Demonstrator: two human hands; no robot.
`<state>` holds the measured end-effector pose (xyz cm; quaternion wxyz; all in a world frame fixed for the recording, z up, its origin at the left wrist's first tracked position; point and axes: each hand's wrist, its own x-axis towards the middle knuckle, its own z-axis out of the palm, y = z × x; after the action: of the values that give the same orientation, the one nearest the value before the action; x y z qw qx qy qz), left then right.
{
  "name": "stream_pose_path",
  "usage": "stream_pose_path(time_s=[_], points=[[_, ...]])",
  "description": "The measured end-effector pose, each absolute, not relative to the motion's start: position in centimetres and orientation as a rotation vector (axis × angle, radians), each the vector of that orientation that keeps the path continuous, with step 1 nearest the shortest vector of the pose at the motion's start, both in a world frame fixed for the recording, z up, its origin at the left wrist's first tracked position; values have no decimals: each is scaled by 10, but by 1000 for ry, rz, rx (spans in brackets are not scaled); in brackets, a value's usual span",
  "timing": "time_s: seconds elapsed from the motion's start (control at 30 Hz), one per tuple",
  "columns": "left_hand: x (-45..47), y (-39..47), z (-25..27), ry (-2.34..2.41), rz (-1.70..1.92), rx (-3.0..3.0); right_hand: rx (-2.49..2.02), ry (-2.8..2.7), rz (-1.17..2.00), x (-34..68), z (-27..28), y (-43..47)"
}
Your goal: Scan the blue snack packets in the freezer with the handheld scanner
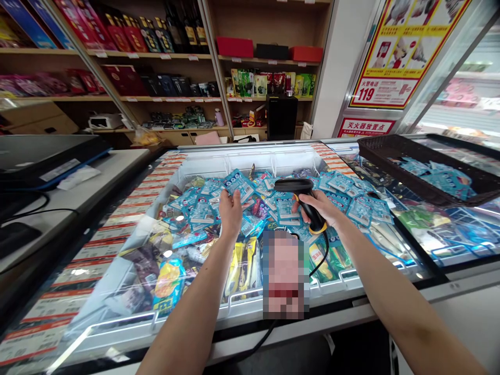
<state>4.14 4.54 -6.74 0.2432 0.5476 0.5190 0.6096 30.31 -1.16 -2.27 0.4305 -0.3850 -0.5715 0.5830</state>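
My left hand (231,211) pinches a small blue packet (239,186) by its near edge, above the glass top of a freezer. In my right hand (318,205) is a black and yellow barcode scanner (295,186), gripped round the handle, its head turned toward the left. Its cable runs down toward the freezer's near edge. Many similar blue packets (202,209) lie scattered on the glass around both hands, with more blue packets (349,185) to the right of the scanner. Whether my finger presses the trigger, I cannot tell.
A dark woven basket (429,195) holding blue packets stands at the right. Price labels (117,234) line the freezer's left side. Black equipment (50,159) rests on the left counter. A pixelated upright object (285,276) stands at the near edge. Stocked shelves (156,99) fill the back.
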Motion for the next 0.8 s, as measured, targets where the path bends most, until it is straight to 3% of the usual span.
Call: stream_pose_path(time_s=[0.37,0.6,0.8], points=[[3,57,-60,2058,1530,1868,-935,-1354,1436,315,-28,-4],[11,47,-52,2004,1668,2087,-921,-1314,1443,318,-28,-3],[69,24,-48,1474,1157,2490,-923,-1292,1468,319,-28,-2]])
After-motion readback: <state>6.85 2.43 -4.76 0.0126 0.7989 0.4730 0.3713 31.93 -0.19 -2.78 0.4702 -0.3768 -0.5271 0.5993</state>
